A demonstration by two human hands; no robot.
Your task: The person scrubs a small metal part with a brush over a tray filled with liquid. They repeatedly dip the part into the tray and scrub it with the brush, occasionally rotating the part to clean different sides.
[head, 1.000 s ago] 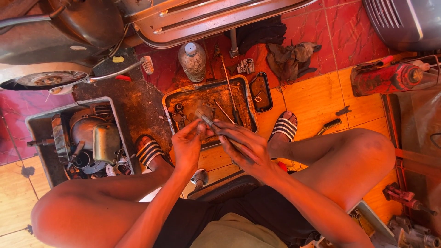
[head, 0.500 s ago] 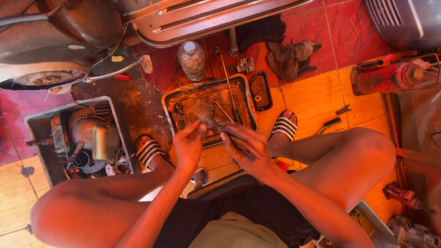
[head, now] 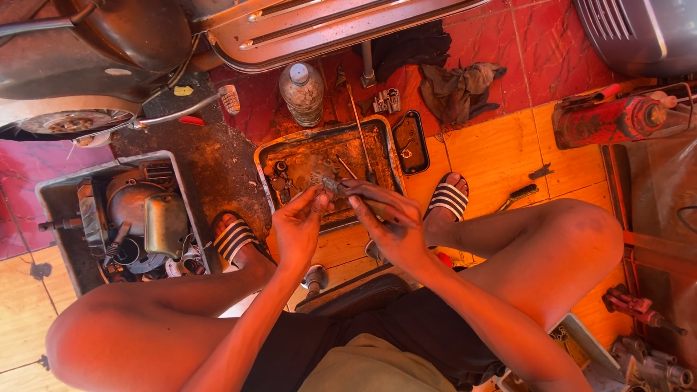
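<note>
I sit low with my knees apart over a greasy metal tray [head: 390,156] of small parts. My left hand [head: 296,226] pinches a small dark part [head: 320,201] between thumb and fingers. My right hand [head: 388,218] grips a small brush [head: 331,184], whose head rests against that part just above the tray's near edge. Both hands meet at the fingertips. The brush's handle is hidden inside my right palm. A long screwdriver [head: 361,134] lies in the tray beyond my hands.
A plastic bottle [head: 302,91] stands behind the tray, under a scooter body [head: 327,25]. A small black tray [head: 412,141], rags [head: 454,91] and a red jack [head: 610,120] lie to the right. An engine [head: 141,210] sits in a tray on the left. A wire brush [head: 520,194] lies by my foot.
The brush head has slid slightly right and nearer the left fingertips. My right hand has risen a little and its fingers have curled tighter. The left hand has hardly moved.
</note>
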